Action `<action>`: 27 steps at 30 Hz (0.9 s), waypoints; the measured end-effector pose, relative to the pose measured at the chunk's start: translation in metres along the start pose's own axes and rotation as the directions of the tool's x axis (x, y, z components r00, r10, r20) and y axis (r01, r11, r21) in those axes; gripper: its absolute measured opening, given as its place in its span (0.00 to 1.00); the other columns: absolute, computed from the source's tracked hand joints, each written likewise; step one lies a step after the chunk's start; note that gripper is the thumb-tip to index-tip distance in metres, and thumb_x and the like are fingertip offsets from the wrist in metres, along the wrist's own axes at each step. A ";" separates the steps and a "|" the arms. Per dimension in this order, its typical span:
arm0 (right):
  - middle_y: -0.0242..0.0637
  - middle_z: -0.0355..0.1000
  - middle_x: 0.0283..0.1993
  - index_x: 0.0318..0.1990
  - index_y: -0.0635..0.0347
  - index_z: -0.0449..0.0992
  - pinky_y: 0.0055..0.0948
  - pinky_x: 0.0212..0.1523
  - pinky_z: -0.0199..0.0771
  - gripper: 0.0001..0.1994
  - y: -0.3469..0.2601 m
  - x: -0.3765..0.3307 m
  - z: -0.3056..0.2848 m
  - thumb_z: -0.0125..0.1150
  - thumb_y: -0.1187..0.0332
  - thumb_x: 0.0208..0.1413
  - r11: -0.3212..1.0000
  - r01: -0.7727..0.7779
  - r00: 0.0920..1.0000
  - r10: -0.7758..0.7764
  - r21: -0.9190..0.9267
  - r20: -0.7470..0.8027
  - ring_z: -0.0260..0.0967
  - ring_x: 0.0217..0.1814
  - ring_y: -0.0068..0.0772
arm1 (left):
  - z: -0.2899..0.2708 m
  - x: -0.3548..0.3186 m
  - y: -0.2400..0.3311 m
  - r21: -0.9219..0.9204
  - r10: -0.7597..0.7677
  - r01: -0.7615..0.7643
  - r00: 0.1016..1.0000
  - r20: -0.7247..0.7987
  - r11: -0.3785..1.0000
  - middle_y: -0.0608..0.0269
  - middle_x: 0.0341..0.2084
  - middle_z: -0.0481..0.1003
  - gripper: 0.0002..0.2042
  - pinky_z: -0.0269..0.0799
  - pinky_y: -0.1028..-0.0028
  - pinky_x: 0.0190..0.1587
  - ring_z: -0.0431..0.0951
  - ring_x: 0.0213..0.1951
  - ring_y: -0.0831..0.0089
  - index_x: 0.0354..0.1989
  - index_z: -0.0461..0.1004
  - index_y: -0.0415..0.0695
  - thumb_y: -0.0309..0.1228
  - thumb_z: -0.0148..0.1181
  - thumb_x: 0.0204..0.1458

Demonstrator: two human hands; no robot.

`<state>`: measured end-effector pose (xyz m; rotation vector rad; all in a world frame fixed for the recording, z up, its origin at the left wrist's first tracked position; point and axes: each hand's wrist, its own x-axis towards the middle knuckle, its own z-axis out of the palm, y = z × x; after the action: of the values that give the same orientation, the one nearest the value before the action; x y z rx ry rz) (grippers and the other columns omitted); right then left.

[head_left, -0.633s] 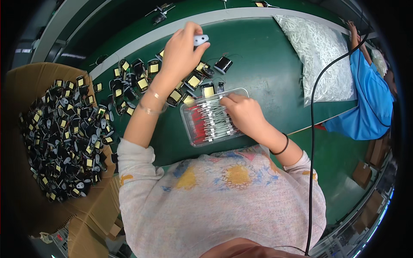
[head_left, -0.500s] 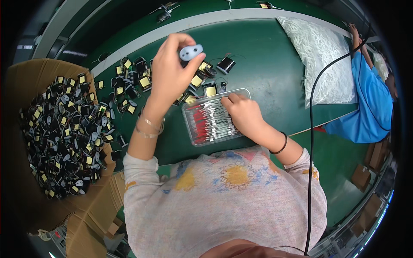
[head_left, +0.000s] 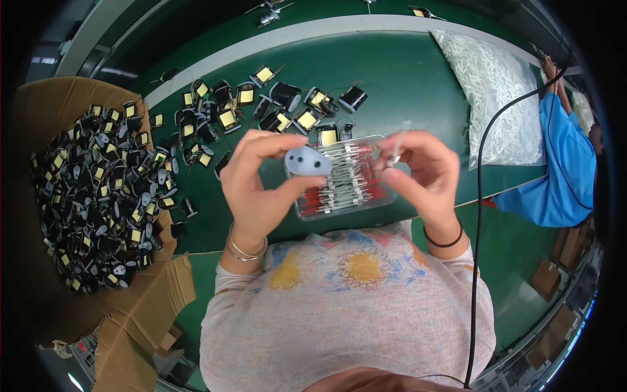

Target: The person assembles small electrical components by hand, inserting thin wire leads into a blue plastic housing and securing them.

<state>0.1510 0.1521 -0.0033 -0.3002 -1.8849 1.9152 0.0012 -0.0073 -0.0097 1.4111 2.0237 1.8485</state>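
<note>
Between the thumb and fingers of my left hand (head_left: 251, 186) is a grey-blue oval plastic part (head_left: 307, 162), its face with several dark holes turned up. My right hand (head_left: 431, 171) pinches a small thin metallic pin (head_left: 394, 158), blurred by motion, just to the right of that part and apart from it. Below both hands lies a clear plastic tray (head_left: 390, 197), holding many thin silvery pins (head_left: 346, 173) with red ends, laid side by side. The left fingers hide the tray's upper left corner.
Black assemblies with yellow pads (head_left: 228, 119) lie scattered on the green table (head_left: 392, 72) beyond the tray. More fill a cardboard box (head_left: 39, 98) at left. At right are a bag of white pieces (head_left: 493, 98), a black cable (head_left: 479, 196) and a person's blue garment (head_left: 539, 176).
My left hand has come down and nearer with the grey-blue part, now over the tray. My right hand has lifted out of the tray with a pin and turned toward the part.
</note>
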 end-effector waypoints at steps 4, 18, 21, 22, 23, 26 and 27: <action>0.45 0.70 0.39 0.39 0.71 0.69 0.24 0.41 0.73 0.13 -0.013 0.003 0.003 0.59 0.85 0.43 0.928 0.201 0.979 -0.202 0.315 -0.029 0.72 0.40 0.30 | 0.006 -0.005 0.014 0.000 -0.032 0.032 0.999 -0.005 0.999 0.61 0.28 0.75 0.22 0.69 0.78 0.31 0.72 0.30 0.73 0.36 0.77 0.38 0.20 0.71 0.25; 0.45 0.75 0.30 0.34 0.70 0.73 0.29 0.35 0.75 0.13 -0.026 -0.002 0.007 0.66 0.82 0.37 0.855 0.494 0.850 -0.513 -0.158 -0.118 0.76 0.31 0.38 | 0.019 -0.008 0.021 -0.158 0.009 -0.007 1.000 0.010 0.987 0.56 0.34 0.79 0.17 0.66 0.66 0.49 0.76 0.44 0.60 0.37 0.71 0.41 0.21 0.67 0.36; 0.42 0.76 0.28 0.31 0.69 0.75 0.28 0.33 0.75 0.12 -0.031 0.003 0.010 0.68 0.81 0.35 0.853 0.493 0.857 -0.510 -0.172 -0.072 0.76 0.30 0.36 | 0.016 -0.010 0.020 -0.101 0.053 -0.049 0.998 0.033 0.994 0.56 0.33 0.79 0.16 0.63 0.60 0.53 0.77 0.45 0.58 0.37 0.70 0.41 0.22 0.67 0.39; 0.42 0.76 0.28 0.31 0.69 0.75 0.28 0.32 0.75 0.12 -0.034 0.004 0.009 0.68 0.81 0.34 0.848 0.494 0.858 -0.512 -0.194 -0.053 0.76 0.29 0.36 | 0.017 -0.009 0.020 -0.108 0.056 -0.052 0.998 0.042 0.993 0.56 0.33 0.79 0.16 0.63 0.60 0.53 0.77 0.45 0.58 0.37 0.70 0.41 0.22 0.67 0.39; 0.42 0.76 0.27 0.30 0.69 0.75 0.27 0.31 0.75 0.11 -0.036 0.005 0.009 0.68 0.81 0.34 0.842 0.495 0.858 -0.513 -0.215 -0.034 0.76 0.28 0.36 | 0.018 -0.009 0.020 -0.126 0.059 -0.055 0.998 0.032 0.990 0.56 0.33 0.79 0.15 0.62 0.59 0.54 0.77 0.44 0.58 0.37 0.70 0.42 0.22 0.67 0.39; 0.42 0.76 0.27 0.30 0.68 0.76 0.26 0.29 0.74 0.11 -0.040 0.005 0.009 0.68 0.81 0.34 0.880 0.417 0.897 -0.439 -0.226 -0.057 0.75 0.26 0.35 | 0.019 -0.010 0.021 -0.131 0.065 -0.062 0.998 0.021 0.989 0.56 0.33 0.79 0.15 0.61 0.58 0.54 0.79 0.42 0.59 0.37 0.70 0.42 0.22 0.66 0.40; 0.42 0.76 0.27 0.30 0.68 0.76 0.26 0.29 0.74 0.11 -0.041 0.006 0.009 0.68 0.81 0.34 0.880 0.417 0.895 -0.441 -0.228 -0.065 0.75 0.26 0.35 | 0.019 -0.010 0.021 -0.117 0.065 -0.063 0.998 0.014 0.991 0.55 0.32 0.79 0.15 0.62 0.59 0.53 0.79 0.41 0.60 0.37 0.70 0.41 0.22 0.66 0.40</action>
<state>0.1482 0.1463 0.0382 -0.0415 -1.8854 1.3810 0.0302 -0.0022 -0.0029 1.4714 1.8502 1.9375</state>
